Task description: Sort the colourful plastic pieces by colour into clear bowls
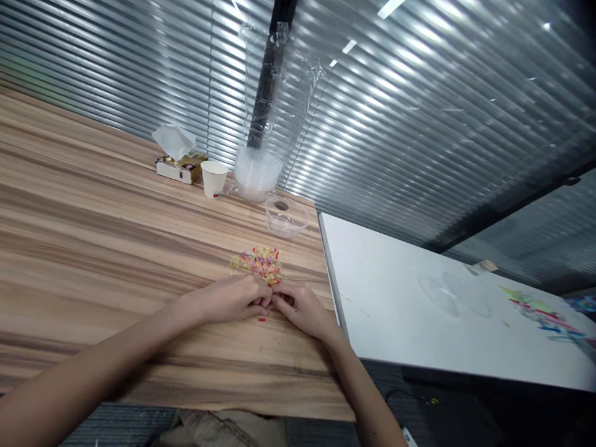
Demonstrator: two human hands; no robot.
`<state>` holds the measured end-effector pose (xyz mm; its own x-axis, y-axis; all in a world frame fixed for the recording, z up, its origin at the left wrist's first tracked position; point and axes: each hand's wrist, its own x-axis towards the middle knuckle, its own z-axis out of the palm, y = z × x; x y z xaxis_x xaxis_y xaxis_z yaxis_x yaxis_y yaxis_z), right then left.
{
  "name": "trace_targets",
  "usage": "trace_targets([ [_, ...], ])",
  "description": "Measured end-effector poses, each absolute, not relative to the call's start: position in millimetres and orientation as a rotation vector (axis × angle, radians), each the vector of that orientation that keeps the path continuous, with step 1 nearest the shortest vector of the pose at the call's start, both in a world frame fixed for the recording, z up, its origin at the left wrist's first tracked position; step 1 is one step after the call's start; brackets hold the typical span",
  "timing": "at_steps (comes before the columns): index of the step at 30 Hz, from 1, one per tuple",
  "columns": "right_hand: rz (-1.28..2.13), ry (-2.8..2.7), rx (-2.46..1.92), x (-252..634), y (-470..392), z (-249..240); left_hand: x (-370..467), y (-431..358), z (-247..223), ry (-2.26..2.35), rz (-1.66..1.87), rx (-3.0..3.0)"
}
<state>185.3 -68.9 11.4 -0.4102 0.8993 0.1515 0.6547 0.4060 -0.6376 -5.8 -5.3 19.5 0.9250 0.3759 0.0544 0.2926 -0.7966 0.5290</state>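
Head camera shows one bare left hand (242, 297) and one bare right hand (305, 305) meeting, fingers curled in tightly; I cannot tell what they hold, if anything. Just beyond, on the brown wood-grain table (139, 248), lies one pile of tiny red, yellow and pink pieces (261, 264), too jumbled to count. Farther off stand one white paper cup (214, 180) and one round clear bowl (287, 218).

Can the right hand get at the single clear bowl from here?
Likely yes: the colourful pile lies mostly left of the direct path from the right hand to the single clear bowl, and nothing tall stands between.
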Motion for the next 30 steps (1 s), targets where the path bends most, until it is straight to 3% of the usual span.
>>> trace_targets([
  [30,0.61,-2.21,-1.302,187.1,-69.3,12.8,-14.8,17.9,6.9,0.344,0.192,2.399],
])
